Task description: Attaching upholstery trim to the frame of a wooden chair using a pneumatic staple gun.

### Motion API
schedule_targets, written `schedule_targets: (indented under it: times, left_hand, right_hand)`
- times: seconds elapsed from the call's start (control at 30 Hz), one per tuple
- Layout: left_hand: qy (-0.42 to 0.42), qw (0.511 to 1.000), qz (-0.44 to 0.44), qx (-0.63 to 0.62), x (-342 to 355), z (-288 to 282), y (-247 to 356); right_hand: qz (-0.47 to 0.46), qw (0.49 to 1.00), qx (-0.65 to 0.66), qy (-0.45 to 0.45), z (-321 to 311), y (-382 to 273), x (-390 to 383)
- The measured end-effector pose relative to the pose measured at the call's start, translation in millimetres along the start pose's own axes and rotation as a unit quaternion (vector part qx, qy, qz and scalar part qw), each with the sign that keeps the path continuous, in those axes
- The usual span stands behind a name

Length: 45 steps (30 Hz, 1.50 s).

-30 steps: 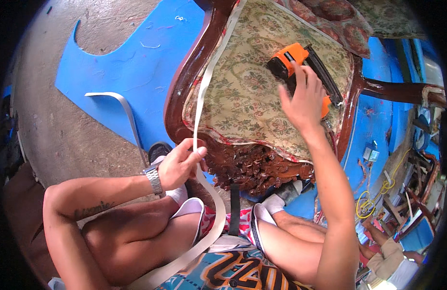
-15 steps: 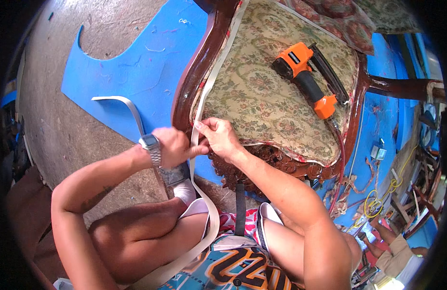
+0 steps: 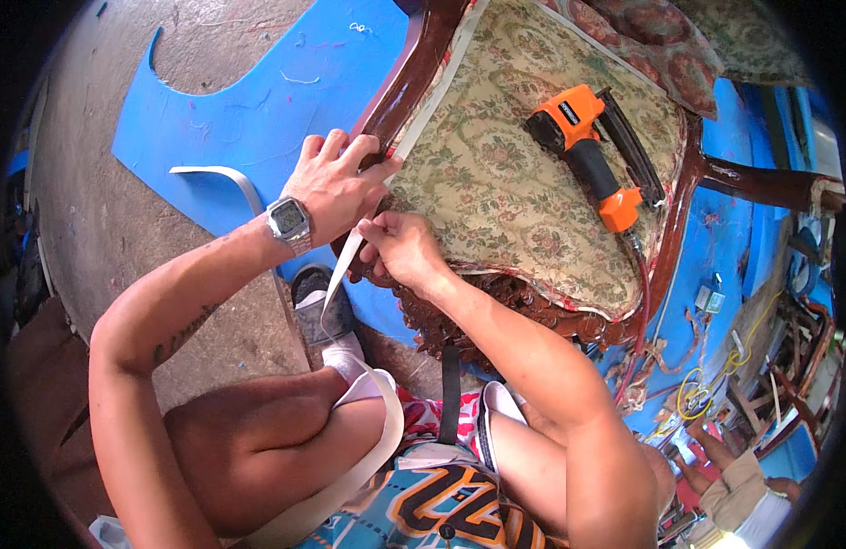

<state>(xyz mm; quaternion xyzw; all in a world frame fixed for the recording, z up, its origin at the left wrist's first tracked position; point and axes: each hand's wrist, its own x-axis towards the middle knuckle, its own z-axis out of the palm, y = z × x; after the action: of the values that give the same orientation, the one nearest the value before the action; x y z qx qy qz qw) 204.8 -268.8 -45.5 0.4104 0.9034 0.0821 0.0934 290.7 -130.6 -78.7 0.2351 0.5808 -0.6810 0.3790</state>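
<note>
My left hand (image 3: pixel 340 183) has bent fingers closed over the white strip (image 3: pixel 343 269) where it runs along the curved dark wooden frame (image 3: pixel 400 101) of an upholstered chair piece. Just below it, my right hand (image 3: pixel 400 247) pinches the same strip between thumb and fingers; the strip's loose length trails down over my lap. The floral beige fabric panel (image 3: pixel 505 220) has pale edging and red trim, with carved wood (image 3: pixel 478 325) at its lower end. An orange and black air stapler (image 3: pixel 583 160) lies on the fabric at the right, its red hose (image 3: pixel 641 284) hanging over the frame.
A cut blue sheet (image 3: pixel 231 91) with another pale strip (image 3: pixel 217 174) lies on the concrete floor (image 3: pixel 75 229) at left. Red patterned fabric (image 3: pixel 642 37) is at top. Right are blue sheets (image 3: pixel 734 238), a yellow cord (image 3: pixel 697 393), scrap wood and another person (image 3: pixel 743 485).
My right hand left the stapler and moved down-left onto the strip. My left hand moved up along the frame, above the right hand, to press where the strip meets the wood.
</note>
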Motion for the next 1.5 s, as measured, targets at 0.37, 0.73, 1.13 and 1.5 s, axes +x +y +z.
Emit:
schedule_targets:
  times: [0.37,0.73,1.13,1.5]
  left_hand:
    - [0.009,0.998,-0.058,0.011,0.0,6.6,-2.8]
    - [-0.056,0.977,-0.120,-0.169,1.4,11.7,-12.5]
    - [0.009,0.977,-0.095,-0.189,1.6,22.3,-16.8]
    - [0.013,0.978,-0.096,-0.185,0.0,23.3,-15.0]
  right_hand:
    - [-0.288,0.642,-0.610,0.364,-176.8,-73.3,-44.0]
    - [-0.029,0.691,-0.630,0.352,-202.5,-86.4,-33.9]
    - [-0.059,0.928,-0.352,0.108,-133.0,-123.6,-68.3]
    - [-0.177,0.876,-0.447,0.043,-126.4,-119.7,-45.1]
